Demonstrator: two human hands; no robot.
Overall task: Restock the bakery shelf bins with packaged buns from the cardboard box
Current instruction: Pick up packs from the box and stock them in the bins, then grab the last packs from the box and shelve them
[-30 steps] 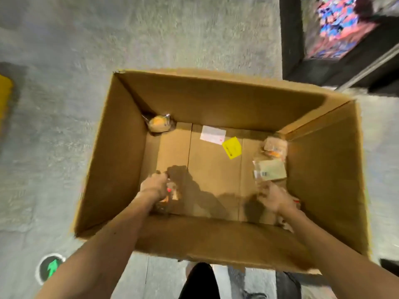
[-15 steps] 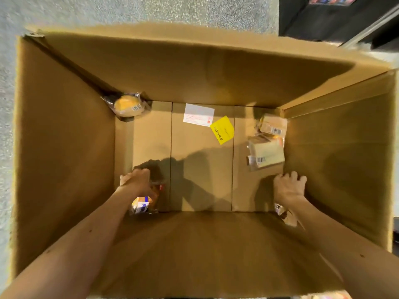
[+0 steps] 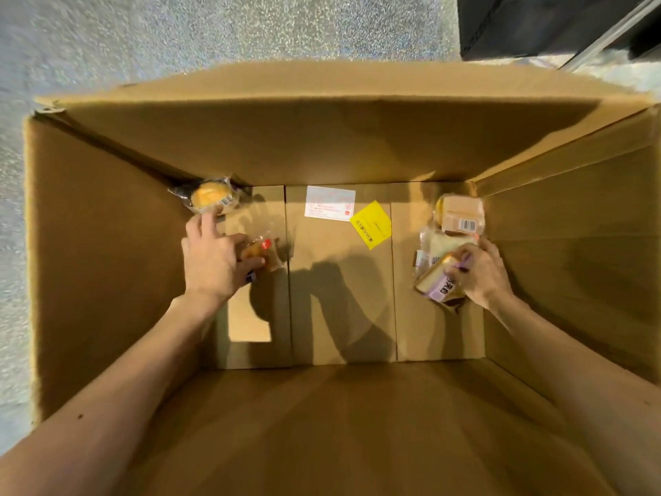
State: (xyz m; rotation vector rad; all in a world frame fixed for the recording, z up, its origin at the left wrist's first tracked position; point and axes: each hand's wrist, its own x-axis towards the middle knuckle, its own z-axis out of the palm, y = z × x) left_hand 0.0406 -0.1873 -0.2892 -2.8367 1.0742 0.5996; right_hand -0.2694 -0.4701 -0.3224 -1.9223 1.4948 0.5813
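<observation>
Both my arms reach deep into a big open cardboard box (image 3: 107, 281). My left hand (image 3: 211, 259) grips a clear-wrapped bun with a red label (image 3: 263, 250), and its forefinger stretches to touch a round yellow bun packet (image 3: 211, 198) in the far left corner. My right hand (image 3: 479, 270) grips a wrapped bread slice with a purple label (image 3: 434, 281). Just beyond it lie a pale bread packet (image 3: 441, 243) and a tan packet with a barcode (image 3: 461, 213), stacked against the right wall.
A white label (image 3: 329, 204) and a yellow sticker (image 3: 370, 223) are stuck to the box floor. Speckled grey floor (image 3: 214, 30) lies beyond the box. A dark fixture with a metal rail (image 3: 536, 26) stands at the top right.
My left hand carried its bun forward from the near left corner towards the yellow bun packet. My right hand lifted the purple-labelled bread from the near right and moved forward. The view pulled back slightly.
</observation>
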